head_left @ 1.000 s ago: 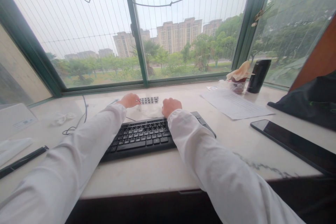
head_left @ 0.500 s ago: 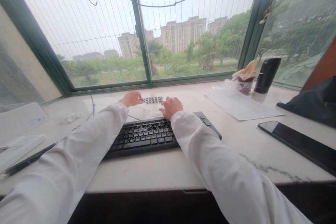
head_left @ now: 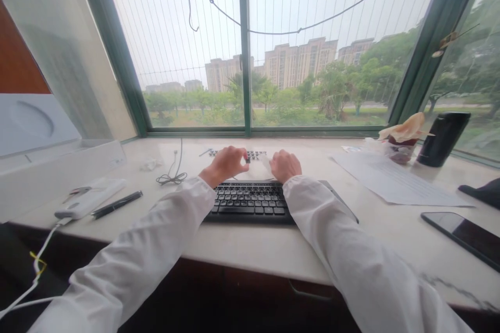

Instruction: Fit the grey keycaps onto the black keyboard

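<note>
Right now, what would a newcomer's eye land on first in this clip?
Two white-sleeved arms reach to mid-desk, where the left hand and right hand sit just behind a black keyboard, over a pale sheet and a small grid of dark keys. Behind the desk, a big green-framed window shows trees and apartment blocks.

Your left hand [head_left: 225, 163] and right hand [head_left: 286, 165] reach past the far edge of the black keyboard [head_left: 250, 201], fingers curled on a thin clear sheet [head_left: 258, 169] that lies on the bench [head_left: 250, 250] just before a strip of small dark buttons [head_left: 255, 154]. To your left lie a coiled cable [head_left: 172, 177], a black pen [head_left: 116, 204] and a white device [head_left: 89, 199]; to your right sit a printed paper [head_left: 394, 182], a black cup [head_left: 442, 139] and a dark phone [head_left: 463, 233]. Beyond the bench, the green-framed window [head_left: 245, 47] shows trees and tall buildings.
</note>
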{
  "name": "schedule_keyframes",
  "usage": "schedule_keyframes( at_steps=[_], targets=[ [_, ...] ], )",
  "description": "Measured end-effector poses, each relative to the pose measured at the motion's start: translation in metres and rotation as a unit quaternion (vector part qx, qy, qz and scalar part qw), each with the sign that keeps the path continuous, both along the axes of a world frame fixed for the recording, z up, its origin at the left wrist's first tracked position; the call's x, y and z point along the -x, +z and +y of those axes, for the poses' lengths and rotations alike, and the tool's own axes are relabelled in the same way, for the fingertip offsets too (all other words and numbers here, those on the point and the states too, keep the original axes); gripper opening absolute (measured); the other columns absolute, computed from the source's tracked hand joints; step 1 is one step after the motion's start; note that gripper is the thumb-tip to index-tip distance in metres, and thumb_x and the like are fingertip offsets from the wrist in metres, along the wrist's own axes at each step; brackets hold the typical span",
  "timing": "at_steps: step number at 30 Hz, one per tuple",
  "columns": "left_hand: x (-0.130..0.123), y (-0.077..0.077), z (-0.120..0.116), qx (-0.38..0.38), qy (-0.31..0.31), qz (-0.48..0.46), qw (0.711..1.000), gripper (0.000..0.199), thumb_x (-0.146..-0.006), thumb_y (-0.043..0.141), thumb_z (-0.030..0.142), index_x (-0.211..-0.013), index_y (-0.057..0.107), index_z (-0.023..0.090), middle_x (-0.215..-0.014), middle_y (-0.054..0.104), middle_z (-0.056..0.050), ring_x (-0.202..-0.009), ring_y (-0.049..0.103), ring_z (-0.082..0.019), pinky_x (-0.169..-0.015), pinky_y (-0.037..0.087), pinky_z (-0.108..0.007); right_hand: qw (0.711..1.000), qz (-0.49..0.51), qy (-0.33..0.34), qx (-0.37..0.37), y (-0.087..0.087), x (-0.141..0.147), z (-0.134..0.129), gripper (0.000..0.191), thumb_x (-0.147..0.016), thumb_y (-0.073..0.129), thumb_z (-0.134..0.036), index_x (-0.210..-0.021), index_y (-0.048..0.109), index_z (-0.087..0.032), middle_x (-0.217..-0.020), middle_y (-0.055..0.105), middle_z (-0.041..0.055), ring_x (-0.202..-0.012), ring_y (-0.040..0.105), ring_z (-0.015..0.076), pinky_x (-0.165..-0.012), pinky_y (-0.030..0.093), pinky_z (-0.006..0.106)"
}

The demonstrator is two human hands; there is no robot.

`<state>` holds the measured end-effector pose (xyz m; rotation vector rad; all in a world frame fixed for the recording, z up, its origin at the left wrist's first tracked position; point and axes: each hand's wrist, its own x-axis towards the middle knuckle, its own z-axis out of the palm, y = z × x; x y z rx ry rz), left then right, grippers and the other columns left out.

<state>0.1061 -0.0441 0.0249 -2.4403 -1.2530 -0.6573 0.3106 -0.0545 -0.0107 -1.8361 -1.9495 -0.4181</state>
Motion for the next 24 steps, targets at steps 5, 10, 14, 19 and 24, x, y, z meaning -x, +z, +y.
schedule_keyframes(
  at_steps=[5, 10, 14, 19, 24],
  targets=[
    [0.006, -0.020, 0.000, 0.037, -0.012, -0.052, 0.998, 0.019, -0.071, 0.066, 0.030, -0.086, 0.071, 0.019, -0.064, 0.067, -0.003, -0.064, 0.064, -0.021, -0.067, 0.049, -0.031, 0.993, 0.066, 0.074, -0.058, 0.006, 0.012, -0.008, 0.028, -0.095, 0.041, -0.035, -0.096, 0.062, -0.017, -0.087, 0.069, 0.0084, -0.076, 0.061, 0.0196, -0.066, 0.038, 0.027],
    [0.010, -0.021, -0.005, 0.038, -0.051, -0.124, 0.990, 0.019, -0.070, 0.067, 0.028, -0.085, 0.072, 0.017, -0.062, 0.066, -0.002, -0.059, 0.061, -0.017, -0.063, 0.046, -0.027, 0.976, 0.098, 0.185, -0.059, 0.004, 0.026, -0.011, 0.026, -0.092, 0.050, -0.036, -0.109, 0.062, -0.020, -0.089, 0.070, 0.0035, -0.075, 0.062, 0.0176, -0.070, 0.039, 0.026],
    [0.013, -0.022, -0.004, 0.050, -0.078, -0.170, 0.981, 0.018, -0.069, 0.069, 0.033, -0.076, 0.073, 0.016, -0.057, 0.064, -0.002, -0.054, 0.058, -0.015, -0.057, 0.043, -0.026, 0.951, 0.042, 0.304, -0.045, 0.001, 0.024, -0.009, 0.030, -0.097, 0.044, -0.033, -0.117, 0.065, -0.025, -0.102, 0.071, 0.0045, -0.091, 0.062, 0.0177, -0.086, 0.038, 0.029],
    [0.014, -0.024, -0.002, 0.120, -0.092, -0.242, 0.958, 0.021, -0.065, 0.073, 0.037, -0.071, 0.075, 0.016, -0.047, 0.058, 0.002, -0.048, 0.051, -0.011, -0.051, 0.037, -0.024, 0.941, -0.004, 0.338, -0.030, -0.001, 0.015, -0.008, 0.031, -0.095, 0.048, -0.035, -0.120, 0.066, -0.027, -0.093, 0.070, 0.0048, -0.085, 0.058, 0.0173, -0.085, 0.037, 0.030],
    [0.013, -0.024, -0.007, 0.165, -0.134, -0.269, 0.939, 0.020, -0.064, 0.072, 0.032, -0.074, 0.077, 0.016, -0.045, 0.053, 0.004, -0.047, 0.045, -0.009, -0.049, 0.034, -0.022, 0.946, 0.015, 0.324, -0.031, 0.001, 0.014, -0.008, 0.026, -0.093, 0.051, -0.036, -0.102, 0.074, -0.029, -0.092, 0.070, 0.0045, -0.086, 0.058, 0.0170, -0.085, 0.037, 0.030]
  ],
)
